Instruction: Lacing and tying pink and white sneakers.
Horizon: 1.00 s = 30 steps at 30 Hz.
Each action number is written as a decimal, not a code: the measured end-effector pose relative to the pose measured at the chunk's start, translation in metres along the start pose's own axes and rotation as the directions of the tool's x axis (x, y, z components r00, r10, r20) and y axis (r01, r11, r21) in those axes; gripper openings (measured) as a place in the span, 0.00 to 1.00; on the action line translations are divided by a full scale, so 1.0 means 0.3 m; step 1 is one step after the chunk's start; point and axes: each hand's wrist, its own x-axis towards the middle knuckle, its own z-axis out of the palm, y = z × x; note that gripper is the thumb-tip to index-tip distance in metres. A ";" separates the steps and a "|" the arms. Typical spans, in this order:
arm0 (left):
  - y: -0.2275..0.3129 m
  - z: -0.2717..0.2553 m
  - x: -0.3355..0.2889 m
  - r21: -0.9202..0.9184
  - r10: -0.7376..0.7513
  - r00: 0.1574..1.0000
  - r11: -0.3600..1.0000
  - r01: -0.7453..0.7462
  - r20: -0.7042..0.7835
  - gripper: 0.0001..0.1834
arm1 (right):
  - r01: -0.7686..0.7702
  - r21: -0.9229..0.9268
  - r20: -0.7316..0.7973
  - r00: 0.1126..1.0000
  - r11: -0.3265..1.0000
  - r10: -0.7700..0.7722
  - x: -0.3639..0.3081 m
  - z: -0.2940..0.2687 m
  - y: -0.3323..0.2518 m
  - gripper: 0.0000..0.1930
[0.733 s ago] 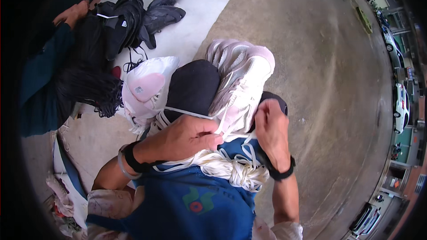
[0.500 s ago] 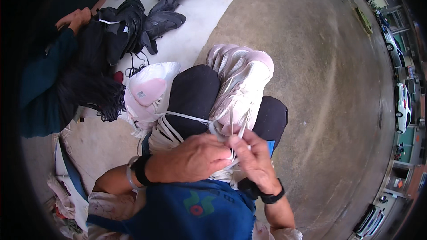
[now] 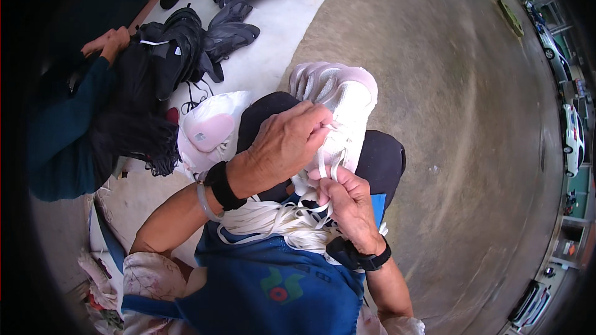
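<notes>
Several white and pale pink shoe uppers [image 3: 357,108] lie stacked on my lap between my dark-trousered knees. With fingertips closed on a white shoelace, my left hand [image 3: 285,142] is over the front upper's lace holes. Just below, my right hand [image 3: 351,205] pinches white shoelace strands [image 3: 323,164] that run up to the upper. A bundle of loose white laces [image 3: 273,220] is spread over my blue apron [image 3: 267,285]. The exact lace ends are hidden by my fingers.
To my left lies a white bag [image 3: 239,102] with a pink shoe piece [image 3: 211,130]. Beyond it, black shoe uppers [image 3: 230,34] rest on a white sheet [image 3: 273,31]. Another person's hands [image 3: 108,43] hold black uppers and laces. Parked cars [image 3: 572,136] line the far right.
My left hand has moved up and away from my right hand, to the upper's lace holes. The lace bundle on my apron shows more now. My right hand stays low, gripping laces.
</notes>
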 end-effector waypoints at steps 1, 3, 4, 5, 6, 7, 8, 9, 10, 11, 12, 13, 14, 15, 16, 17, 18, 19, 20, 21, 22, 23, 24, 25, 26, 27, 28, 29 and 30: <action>-0.001 0.004 0.004 0.036 -0.001 1.000 0.999 0.000 0.022 0.06 | -0.028 0.022 0.019 0.999 0.999 0.027 0.000 -0.005 -0.001 0.13; 0.000 0.012 0.011 0.071 0.000 0.999 0.997 -0.004 0.050 0.06 | -0.052 0.046 0.044 0.998 0.998 0.050 0.001 -0.007 -0.008 0.13; 0.004 0.015 0.011 0.105 0.034 0.999 0.994 -0.038 0.036 0.06 | -0.052 0.050 0.039 0.998 0.997 0.050 0.001 -0.007 -0.010 0.13; 0.006 0.018 0.011 0.140 0.068 0.997 0.988 -0.071 0.022 0.06 | -0.054 0.043 0.042 0.998 0.998 0.052 0.001 -0.008 -0.012 0.14; 0.000 0.023 0.010 0.140 0.071 0.997 0.987 -0.074 0.025 0.06 | -0.054 0.035 0.047 0.998 0.998 0.053 0.003 -0.008 -0.015 0.14; -0.011 0.033 0.007 0.128 0.087 0.996 0.988 -0.087 0.006 0.06 | -0.053 0.037 0.044 0.998 0.998 0.051 0.003 -0.007 -0.018 0.14; -0.018 0.036 0.006 0.116 0.102 0.995 0.988 -0.099 -0.014 0.05 | -0.068 0.046 0.049 0.997 0.997 0.066 0.002 -0.006 -0.022 0.14; -0.025 0.027 0.012 0.116 0.103 0.995 0.988 -0.101 -0.014 0.05 | -0.082 0.054 0.054 0.995 0.995 0.080 0.002 -0.009 -0.025 0.14; -0.034 0.013 0.021 -0.036 -0.037 0.996 0.999 0.040 0.078 0.04 | -0.081 0.053 0.053 0.996 0.995 0.078 0.005 -0.013 -0.022 0.14; -0.036 0.002 0.030 -0.173 -0.161 0.969 0.966 0.194 0.189 0.05 | -0.077 0.088 0.055 0.996 0.993 0.073 0.008 -0.019 -0.015 0.15; -0.018 -0.006 0.040 -0.172 -0.164 0.968 0.965 0.197 0.188 0.05 | -0.078 0.123 0.060 0.996 0.989 0.071 0.008 -0.020 -0.011 0.15; 0.012 -0.011 0.056 -0.235 -0.291 0.918 0.904 0.356 0.271 0.06 | -0.159 0.215 0.071 0.987 0.964 0.147 0.005 -0.030 -0.029 0.14; 0.027 -0.013 0.063 -0.282 -0.400 0.843 0.815 0.507 0.360 0.07 | -0.162 0.214 0.073 0.986 0.963 0.149 0.001 -0.047 -0.028 0.14; 0.006 0.010 0.054 -0.258 -0.342 0.894 0.872 0.416 0.289 0.07 | -0.174 0.271 0.134 0.981 0.947 0.142 0.000 -0.059 -0.033 0.13; -0.009 0.020 0.045 -0.256 -0.347 0.894 0.871 0.420 0.284 0.07 | -0.191 0.325 0.194 0.972 0.926 0.132 0.000 -0.067 -0.044 0.12; -0.019 0.026 0.039 -0.240 -0.319 0.917 0.896 0.374 0.240 0.07 | -0.254 0.225 0.169 0.961 0.941 0.219 -0.013 -0.074 -0.068 0.11; -0.018 0.033 0.035 -0.226 -0.286 0.937 0.917 0.328 0.202 0.07 | -0.259 0.223 0.170 0.960 0.940 0.224 -0.015 -0.085 -0.068 0.11; -0.018 0.035 0.039 -0.227 -0.291 0.935 0.915 0.333 0.201 0.07 | -0.236 0.189 0.168 0.964 0.953 0.205 -0.016 -0.095 -0.065 0.10; -0.019 0.034 0.047 -0.209 -0.311 0.929 0.913 0.351 0.200 0.07 | -0.213 0.154 0.169 0.968 0.965 0.187 -0.017 -0.102 -0.063 0.10; -0.021 0.032 0.052 -0.192 -0.329 0.923 0.910 0.366 0.199 0.08 | -0.216 0.073 0.167 0.965 0.974 0.201 -0.018 -0.107 -0.069 0.11; -0.021 0.028 0.050 -0.192 -0.333 0.922 0.909 0.370 0.198 0.08 | -0.219 0.072 0.170 0.964 0.973 0.205 -0.016 -0.103 -0.063 0.11; -0.019 0.023 0.046 -0.269 -0.375 0.903 0.866 0.422 0.211 0.09 | -0.135 0.034 0.137 0.982 0.990 0.129 -0.013 -0.094 -0.052 0.11; -0.016 0.019 0.043 -0.343 -0.412 0.882 0.814 0.469 0.228 0.10 | -0.050 -0.006 0.105 0.993 0.999 0.050 -0.011 -0.085 -0.043 0.11; -0.014 0.006 0.034 -0.343 -0.416 0.881 0.812 0.472 0.226 0.10 | -0.029 -0.120 0.046 0.998 0.992 0.035 -0.022 -0.069 -0.039 0.11; -0.014 -0.016 0.019 -0.316 -0.433 0.874 0.816 0.484 0.222 0.10 | -0.030 -0.121 0.049 0.998 0.992 0.037 -0.023 -0.063 -0.035 0.11; -0.012 -0.033 0.004 -0.292 -0.448 0.867 0.818 0.496 0.217 0.11 | 0.002 -0.221 0.033 0.999 0.975 0.006 -0.024 -0.061 -0.031 0.11; -0.004 -0.045 -0.011 -0.294 -0.449 0.867 0.817 0.496 0.214 0.11 | 0.033 -0.320 0.019 0.999 0.947 -0.028 -0.025 -0.061 -0.028 0.11; 0.006 -0.055 -0.026 -0.292 -0.502 0.823 0.772 0.565 0.266 0.12 | 0.051 -0.395 0.028 0.999 0.917 -0.043 -0.021 -0.067 -0.026 0.11; 0.014 -0.065 -0.037 -0.286 -0.553 0.773 0.721 0.631 0.310 0.13 | 0.057 -0.399 0.037 0.998 0.915 -0.046 -0.020 -0.065 -0.032 0.11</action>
